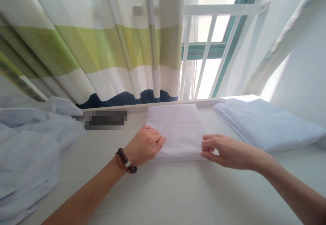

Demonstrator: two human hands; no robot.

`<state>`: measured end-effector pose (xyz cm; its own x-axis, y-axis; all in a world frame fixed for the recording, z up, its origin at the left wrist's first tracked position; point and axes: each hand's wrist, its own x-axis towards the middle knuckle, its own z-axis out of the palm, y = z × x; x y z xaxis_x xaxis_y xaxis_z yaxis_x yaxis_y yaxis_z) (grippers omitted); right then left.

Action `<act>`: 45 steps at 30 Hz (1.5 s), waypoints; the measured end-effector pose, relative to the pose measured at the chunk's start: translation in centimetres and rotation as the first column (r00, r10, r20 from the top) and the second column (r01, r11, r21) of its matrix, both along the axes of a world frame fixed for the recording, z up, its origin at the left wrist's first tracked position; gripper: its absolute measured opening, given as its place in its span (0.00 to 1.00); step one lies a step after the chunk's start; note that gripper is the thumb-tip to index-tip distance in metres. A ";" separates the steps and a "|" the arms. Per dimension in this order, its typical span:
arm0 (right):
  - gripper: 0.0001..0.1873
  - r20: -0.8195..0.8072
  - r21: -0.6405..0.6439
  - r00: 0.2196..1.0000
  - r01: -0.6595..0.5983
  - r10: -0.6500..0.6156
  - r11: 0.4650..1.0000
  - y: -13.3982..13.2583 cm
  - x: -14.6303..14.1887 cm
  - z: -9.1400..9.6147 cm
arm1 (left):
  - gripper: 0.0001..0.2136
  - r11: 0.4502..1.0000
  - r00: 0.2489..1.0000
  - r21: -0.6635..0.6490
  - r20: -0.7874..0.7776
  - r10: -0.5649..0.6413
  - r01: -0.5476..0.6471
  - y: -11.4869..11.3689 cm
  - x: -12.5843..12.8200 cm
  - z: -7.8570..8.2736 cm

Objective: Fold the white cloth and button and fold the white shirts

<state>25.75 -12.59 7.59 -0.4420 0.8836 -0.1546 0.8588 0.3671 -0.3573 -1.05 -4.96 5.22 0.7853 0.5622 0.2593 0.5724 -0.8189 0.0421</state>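
A folded white cloth [175,133] lies flat on a white surface in front of me, a crease running across its upper half. At its left edge my left hand [146,144], with a beaded bracelet [126,162] on the wrist, is closed with fingers curled on the fabric. My right hand [224,150] is closed at the opposite edge, its thumb and fingers pinching the side near the front corner. Part of each side edge is hidden beneath the fingers.
A loose heap of white fabric [28,150] lies at left. A flat folded white stack [270,123] sits at right. Near the back ledge is a dark, pixelated object [105,120]. Behind hang a white-and-green curtain [102,48] and a white railing [226,10] before the window.
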 end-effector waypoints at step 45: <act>0.29 0.042 0.467 0.940 0.281 -0.338 0.839 9.0 -5.6 -6.4 | 0.24 0.911 0.916 0.103 -0.003 0.401 -0.399 4.6 6.2 -4.6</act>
<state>20.18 -3.59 1.15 -0.1379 0.9564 0.2574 0.9794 0.1705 -0.1085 5.11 -0.33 0.59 0.5062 0.8034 0.3136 0.8529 -0.5203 -0.0437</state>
